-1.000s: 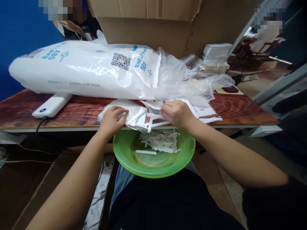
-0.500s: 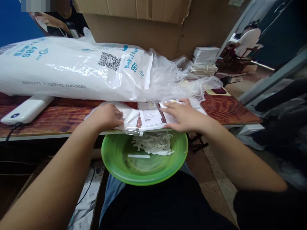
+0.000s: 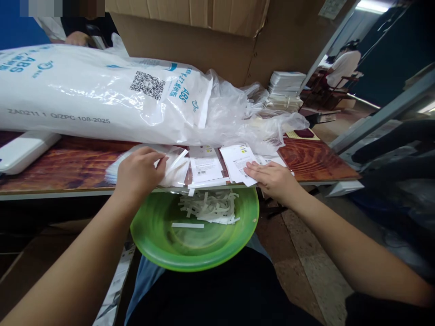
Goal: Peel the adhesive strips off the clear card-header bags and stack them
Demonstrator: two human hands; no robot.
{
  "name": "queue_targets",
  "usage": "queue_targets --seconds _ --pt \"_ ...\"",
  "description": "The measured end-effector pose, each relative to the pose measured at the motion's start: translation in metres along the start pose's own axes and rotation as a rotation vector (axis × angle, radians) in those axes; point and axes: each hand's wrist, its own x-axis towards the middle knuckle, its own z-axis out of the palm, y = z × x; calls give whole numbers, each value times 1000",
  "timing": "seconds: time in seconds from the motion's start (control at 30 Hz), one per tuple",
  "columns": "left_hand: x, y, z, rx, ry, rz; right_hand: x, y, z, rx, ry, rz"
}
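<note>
My left hand (image 3: 141, 172) is closed on the near edge of a clear plastic bag (image 3: 176, 168), thumb and forefinger close together, atop a spread pile of such bags (image 3: 113, 170) on the bench. My right hand (image 3: 273, 179) rests with fingers extended over the right side of a white printed card (image 3: 236, 160), which lies slightly turned on the bench; its thumb is partly hidden. Between the hands, another printed card (image 3: 205, 166) sits with a clear bag edge and white strip along its bottom. More white cards (image 3: 273, 158) lie beyond my right fingers.
A green basin (image 3: 193, 260) holding white paper strips (image 3: 212, 206) sits on my lap below the bench edge. A large white sack (image 3: 102, 95) lies across the bench before a cardboard box (image 3: 197, 50). A white device (image 3: 29, 151) lies left. Other people are beyond.
My right hand has slid right and toward me, uncovering the printed card, which now lies turned. My left hand stays at the bags. The camera view has shifted slightly.
</note>
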Motion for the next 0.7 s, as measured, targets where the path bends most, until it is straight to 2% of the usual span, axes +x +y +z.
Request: queue_targets --seconds 0.07,0.13,0.17,0.23,0.3,0.33,0.43,0.5,0.6,0.7 --pt "-5 10 -1 -42 29 100 -2 3 -7 35 -103 -34" --pt "-8 24 2 -96 -28 224 -1 6 -16 100 -158 -47" --pt "-9 30 5 -126 -75 262 0 5 -21 132 -126 -35" --pt "-9 40 10 -180 -176 265 6 -2 -31 173 42 -3" --pt "-6 43 13 -220 -266 238 15 -18 -38 197 229 -12" --pt "-4 42 12 -238 -307 237 20 -28 -39 215 278 -45" --pt "4 33 5 -290 -434 313 33 -55 -34 294 233 -183" --pt "10 27 0 -331 -499 337 38 -63 -27 330 176 -240" --pt "16 22 -4 -382 -526 264 39 -60 -23 355 109 -249" --pt "16 25 -3 -396 -501 183 40 -56 -23 329 85 -250"
